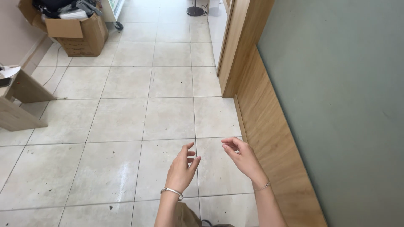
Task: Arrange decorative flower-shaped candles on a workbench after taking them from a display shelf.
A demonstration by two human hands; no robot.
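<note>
Holding my left hand (pixel 182 168) and right hand (pixel 240 157) empty, loosely open, apart, I keep them clear of the wood panel (pixel 269 138) beside them.

open tiled floor (pixel 126 122) ahead; wood-panelled wall (pixel 269 138) close right; cardboard box (pixel 80 33) far left.

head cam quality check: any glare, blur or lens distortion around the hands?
Head view: even daylight, soft shadows only; a pale sheen on the floor tiles left of the left hand; both it and the right hand are sharp, empty, fingers loosely curled; wide-angle bowing shows in the wood wall panel and tile lines.
</note>
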